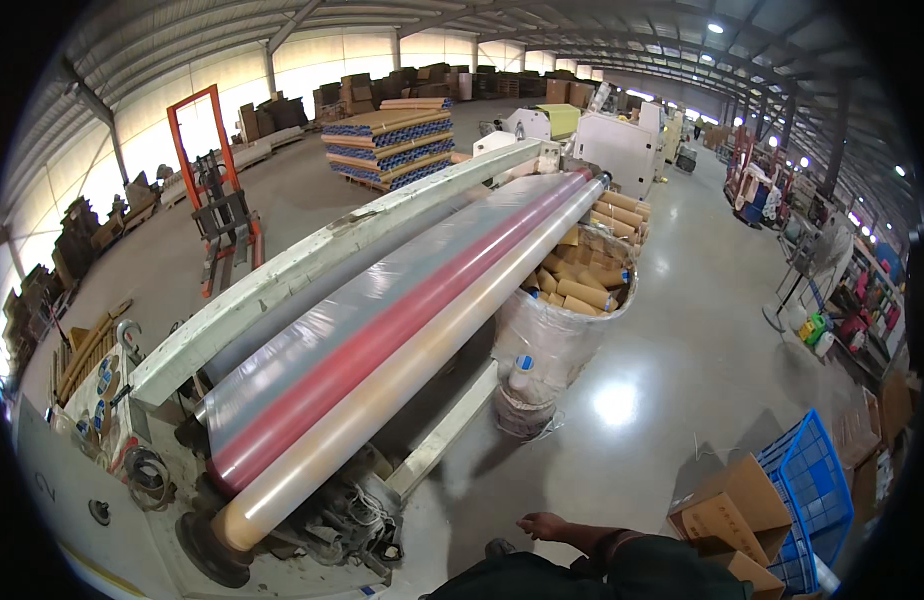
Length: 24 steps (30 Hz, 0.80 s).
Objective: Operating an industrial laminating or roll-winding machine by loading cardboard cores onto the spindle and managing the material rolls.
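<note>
My right hand point(544, 526) hangs low at the bottom of the view, above the grey floor. Its fingers are loosely bent and a little apart, with nothing visible in them. A dark sleeve covers that arm. My left hand does not show. Ahead and to the left stretches a long winding machine, apart from my hand. On it lies a pale tan roll point(402, 365) wrapped in shiny film, alongside a red roller point(382, 350). Behind them a wide sheet of clear film point(352, 290) runs under a white beam point(312, 245).
A film-wrapped bin point(547, 345) of cardboard tubes point(587, 293) stands beside the machine. At lower right are an open carton point(727, 505) and a blue crate point(807, 470). Further back are an orange lift stacker point(222, 190), stacked rolls point(390, 140) and a standing fan point(817, 255).
</note>
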{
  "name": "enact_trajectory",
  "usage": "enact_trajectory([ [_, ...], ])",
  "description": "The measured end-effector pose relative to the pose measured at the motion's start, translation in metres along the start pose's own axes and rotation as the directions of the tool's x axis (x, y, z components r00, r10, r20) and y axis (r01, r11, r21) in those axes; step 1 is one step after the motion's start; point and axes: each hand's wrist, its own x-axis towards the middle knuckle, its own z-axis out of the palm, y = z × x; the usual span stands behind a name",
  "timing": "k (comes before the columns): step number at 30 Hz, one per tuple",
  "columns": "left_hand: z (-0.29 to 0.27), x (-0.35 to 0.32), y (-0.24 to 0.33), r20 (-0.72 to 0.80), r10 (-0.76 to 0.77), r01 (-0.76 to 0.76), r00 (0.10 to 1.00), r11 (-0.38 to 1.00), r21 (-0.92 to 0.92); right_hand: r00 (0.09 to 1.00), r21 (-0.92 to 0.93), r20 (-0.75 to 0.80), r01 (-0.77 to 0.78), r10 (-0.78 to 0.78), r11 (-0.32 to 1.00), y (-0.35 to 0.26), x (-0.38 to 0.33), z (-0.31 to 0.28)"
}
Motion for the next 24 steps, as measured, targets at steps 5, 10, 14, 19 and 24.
enact_trajectory([
  [5, 0.058, -0.084, 0.029, 0.715, -0.438, 0.43, 0.545, 0.878, 0.211, 0.998, 0.051, 0.045, -0.056, 0.054, 0.997, 0.033, 0.014, -0.031],
  [10, 0.055, -0.278, -0.046, 0.794, -0.608, 0.647, 0.006, 0.608, 0.461, 0.944, 0.361, 0.065, -0.324, 0.323, 0.875, 0.118, 0.014, -0.053],
  [14, -0.043, -0.458, -0.11, 0.733, -0.64, 0.568, -0.23, 0.524, 0.635, 0.908, 0.498, 0.072, -0.391, 0.413, 0.774, 0.155, -0.002, -0.078],
  [19, -0.04, -0.44, -0.063, 0.418, -0.764, 0.703, -0.492, -0.065, 0.708, 0.901, 0.524, 0.063, -0.395, 0.428, 0.754, 0.157, -0.022, -0.092],
  [24, -0.019, -0.44, -0.104, 0.657, -0.693, 0.718, -0.296, 0.292, 0.631, 0.935, 0.521, 0.002, -0.303, 0.354, 0.798, 0.137, 0.003, -0.085],
])
